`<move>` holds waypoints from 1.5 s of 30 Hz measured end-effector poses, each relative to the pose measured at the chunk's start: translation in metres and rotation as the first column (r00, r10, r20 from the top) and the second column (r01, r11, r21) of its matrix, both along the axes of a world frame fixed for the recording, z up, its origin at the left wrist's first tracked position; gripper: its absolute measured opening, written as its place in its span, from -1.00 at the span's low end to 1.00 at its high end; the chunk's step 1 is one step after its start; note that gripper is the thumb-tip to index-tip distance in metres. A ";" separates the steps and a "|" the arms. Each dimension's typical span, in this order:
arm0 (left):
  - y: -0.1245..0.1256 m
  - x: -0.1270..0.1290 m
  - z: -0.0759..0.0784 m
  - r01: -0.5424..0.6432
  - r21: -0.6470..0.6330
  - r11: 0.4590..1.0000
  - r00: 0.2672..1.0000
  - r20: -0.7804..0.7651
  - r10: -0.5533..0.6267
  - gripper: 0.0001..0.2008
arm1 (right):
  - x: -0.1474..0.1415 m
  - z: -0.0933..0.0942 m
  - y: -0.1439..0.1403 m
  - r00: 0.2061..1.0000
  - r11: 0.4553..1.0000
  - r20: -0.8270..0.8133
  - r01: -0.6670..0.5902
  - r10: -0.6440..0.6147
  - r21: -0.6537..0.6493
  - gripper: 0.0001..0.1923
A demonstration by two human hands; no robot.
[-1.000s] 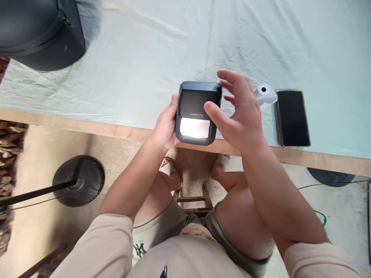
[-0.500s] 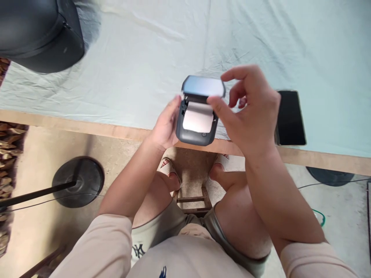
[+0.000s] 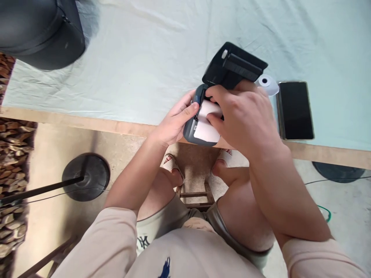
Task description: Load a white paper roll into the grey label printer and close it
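Note:
A small dark grey label printer (image 3: 191,129) sits at the table's front edge with its lid (image 3: 234,67) swung fully open and tilted back. My left hand (image 3: 175,123) grips the printer's left side. My right hand (image 3: 246,116) reaches into the open bay, thumb and fingers closed on the white paper roll (image 3: 208,110) inside. A strip of white paper (image 3: 206,133) hangs out over the printer's front.
A second white paper roll (image 3: 268,84) and a black phone (image 3: 295,110) lie to the right on the pale green cloth (image 3: 145,58). A big black round object (image 3: 40,31) stands at the back left. Below are a wooden table edge (image 3: 87,123), a stand base (image 3: 87,175) and stacked firewood (image 3: 13,162).
The printer lid went from shut to fully open and tilted back. My right hand dropped from the lid into the bay onto the paper roll. My left hand kept hold of the printer.

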State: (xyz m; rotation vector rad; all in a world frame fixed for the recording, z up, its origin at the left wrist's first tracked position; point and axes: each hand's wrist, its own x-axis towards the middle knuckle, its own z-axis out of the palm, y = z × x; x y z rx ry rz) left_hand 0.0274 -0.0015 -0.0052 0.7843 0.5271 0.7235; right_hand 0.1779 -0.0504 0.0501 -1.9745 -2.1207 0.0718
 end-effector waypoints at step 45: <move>0.005 0.010 0.006 -0.306 -0.235 0.922 0.950 -0.012 0.312 -0.69 | 0.082 -0.065 0.013 0.871 0.780 -0.436 0.429 -0.225 0.456 -0.42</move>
